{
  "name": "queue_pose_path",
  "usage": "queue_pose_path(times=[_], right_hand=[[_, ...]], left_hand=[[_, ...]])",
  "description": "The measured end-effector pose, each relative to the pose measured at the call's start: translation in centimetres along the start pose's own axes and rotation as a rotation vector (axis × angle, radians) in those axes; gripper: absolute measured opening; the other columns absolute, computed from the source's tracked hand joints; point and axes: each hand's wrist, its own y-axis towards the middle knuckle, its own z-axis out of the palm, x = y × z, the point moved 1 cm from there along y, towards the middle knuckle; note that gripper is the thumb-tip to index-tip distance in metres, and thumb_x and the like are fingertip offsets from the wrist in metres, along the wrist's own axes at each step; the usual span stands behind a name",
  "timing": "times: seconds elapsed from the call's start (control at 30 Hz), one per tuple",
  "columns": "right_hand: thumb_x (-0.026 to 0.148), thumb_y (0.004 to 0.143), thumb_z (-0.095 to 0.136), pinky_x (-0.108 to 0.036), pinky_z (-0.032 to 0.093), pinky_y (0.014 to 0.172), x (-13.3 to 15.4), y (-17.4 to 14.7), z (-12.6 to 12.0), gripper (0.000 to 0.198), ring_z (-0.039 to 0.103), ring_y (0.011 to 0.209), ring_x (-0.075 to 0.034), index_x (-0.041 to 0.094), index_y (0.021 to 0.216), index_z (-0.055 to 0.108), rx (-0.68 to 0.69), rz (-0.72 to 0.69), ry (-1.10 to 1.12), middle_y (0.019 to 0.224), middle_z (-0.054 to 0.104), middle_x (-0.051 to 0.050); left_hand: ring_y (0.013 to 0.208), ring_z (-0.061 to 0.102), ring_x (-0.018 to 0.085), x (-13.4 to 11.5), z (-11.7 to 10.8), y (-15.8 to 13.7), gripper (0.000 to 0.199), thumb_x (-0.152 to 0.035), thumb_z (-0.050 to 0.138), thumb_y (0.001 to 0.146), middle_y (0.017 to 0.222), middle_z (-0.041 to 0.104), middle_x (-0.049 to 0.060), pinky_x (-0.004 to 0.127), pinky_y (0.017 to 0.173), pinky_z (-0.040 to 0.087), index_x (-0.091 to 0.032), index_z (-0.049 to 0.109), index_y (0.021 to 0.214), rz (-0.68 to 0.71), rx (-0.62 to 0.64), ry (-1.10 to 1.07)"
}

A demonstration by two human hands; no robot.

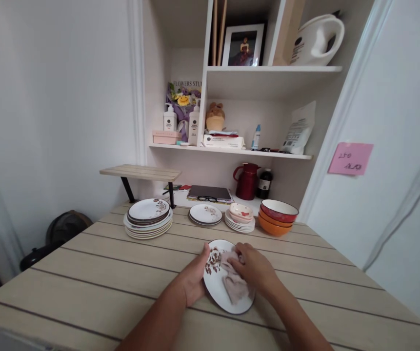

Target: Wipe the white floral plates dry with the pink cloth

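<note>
A white plate point(217, 291) with a dark rim and a brown floral print is held tilted above the slatted table. My left hand point(194, 279) grips its left edge, thumb up along the rim and the other fingers hidden underneath. In my right hand point(254, 265) is a greyish-pink cloth point(236, 287), bunched under the fingers and pressed to the plate's upper right face. Part of the cloth hangs down over the middle of the plate. Beyond the hands lies a short stack of similar floral plates point(205, 213).
A taller plate stack point(148, 219) stands at the left by a small raised shelf point(140, 171). Small bowls point(241, 212) rest on little plates, beside stacked red and orange bowls point(276, 218). Behind are a laptop point(210, 192), a red jug point(247, 183) and a dark bottle point(264, 184).
</note>
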Motion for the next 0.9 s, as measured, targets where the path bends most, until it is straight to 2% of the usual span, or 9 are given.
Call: queue_pose_path(times=[0.1, 0.17, 0.27, 0.37, 0.47, 0.6, 0.77, 0.9], right_hand=[[0.032, 0.078, 0.058, -0.028, 0.032, 0.063, 1.0, -1.3, 0.1, 0.015, 0.057, 0.075, -0.018, 0.020, 0.086, 0.060, 0.145, -0.101, 0.038, 0.088, 0.067, -0.005], [0.029, 0.075, 0.061, -0.028, 0.034, 0.065, 2.2, -1.9, 0.4, 0.013, 0.057, 0.077, -0.018, 0.021, 0.085, 0.060, 0.172, -0.181, 0.097, 0.089, 0.066, -0.003], [0.026, 0.073, 0.063, -0.028, 0.036, 0.070, 3.9, -1.9, 1.2, 0.014, 0.057, 0.082, -0.019, 0.022, 0.085, 0.059, 0.100, -0.215, 0.164, 0.092, 0.064, -0.002], [0.030, 0.076, 0.062, -0.029, 0.038, 0.074, 4.4, -0.8, 1.8, 0.015, 0.057, 0.087, -0.019, 0.023, 0.088, 0.060, -0.004, -0.196, 0.180, 0.096, 0.061, -0.003], [0.034, 0.080, 0.059, -0.029, 0.039, 0.077, 3.6, 0.7, 1.8, 0.017, 0.057, 0.090, -0.020, 0.023, 0.092, 0.061, -0.104, -0.181, 0.163, 0.100, 0.059, -0.005], [0.035, 0.082, 0.057, -0.032, 0.038, 0.080, 1.3, 1.8, 1.1, 0.017, 0.056, 0.093, -0.022, 0.021, 0.092, 0.062, -0.193, -0.080, 0.048, 0.098, 0.060, -0.007], [0.030, 0.084, 0.052, -0.030, 0.037, 0.071, -0.4, 0.8, 0.8, 0.017, 0.057, 0.086, -0.021, 0.019, 0.096, 0.058, -0.083, 0.005, -0.028, 0.097, 0.063, -0.009], [0.026, 0.083, 0.051, -0.029, 0.036, 0.073, 1.4, -1.0, 1.1, 0.014, 0.058, 0.086, -0.020, 0.020, 0.094, 0.057, 0.035, -0.094, 0.024, 0.096, 0.065, -0.008]], left_hand=[[0.110, 0.062, 0.029, 0.0, 0.1, -0.2, 0.068, -0.063, 0.045, 0.085, 0.113, 0.069, 0.017, 0.041, 0.099, 0.041, -0.011, 0.054, 0.128, 0.004, -0.006, 0.006], [0.108, 0.063, 0.029, -0.1, 0.2, -0.3, 0.066, -0.062, 0.045, 0.085, 0.110, 0.070, 0.017, 0.040, 0.098, 0.042, -0.011, 0.057, 0.126, 0.007, -0.040, 0.019], [0.107, 0.064, 0.029, -0.3, 0.3, -0.4, 0.067, -0.065, 0.044, 0.084, 0.108, 0.071, 0.016, 0.040, 0.095, 0.045, -0.011, 0.059, 0.122, -0.005, -0.072, 0.029], [0.106, 0.064, 0.029, -0.5, 0.4, -0.3, 0.067, -0.065, 0.045, 0.084, 0.109, 0.070, 0.015, 0.040, 0.093, 0.046, -0.013, 0.058, 0.123, -0.013, -0.058, 0.013], [0.106, 0.064, 0.027, -0.4, 0.4, -0.1, 0.064, -0.063, 0.046, 0.085, 0.110, 0.070, 0.015, 0.039, 0.095, 0.045, -0.014, 0.056, 0.125, 0.009, -0.059, 0.007], [0.108, 0.063, 0.027, -0.2, 0.2, 0.0, 0.064, -0.060, 0.048, 0.085, 0.112, 0.069, 0.017, 0.040, 0.099, 0.042, -0.012, 0.055, 0.127, 0.003, -0.060, 0.005], [0.105, 0.065, 0.028, 0.0, 0.2, -0.1, 0.058, -0.053, 0.054, 0.085, 0.111, 0.070, 0.017, 0.041, 0.097, 0.043, -0.011, 0.055, 0.126, 0.025, -0.083, 0.004], [0.098, 0.067, 0.027, -0.2, 0.4, -0.5, 0.049, -0.046, 0.060, 0.084, 0.106, 0.071, 0.016, 0.039, 0.090, 0.048, -0.012, 0.058, 0.121, 0.070, -0.154, 0.043]])
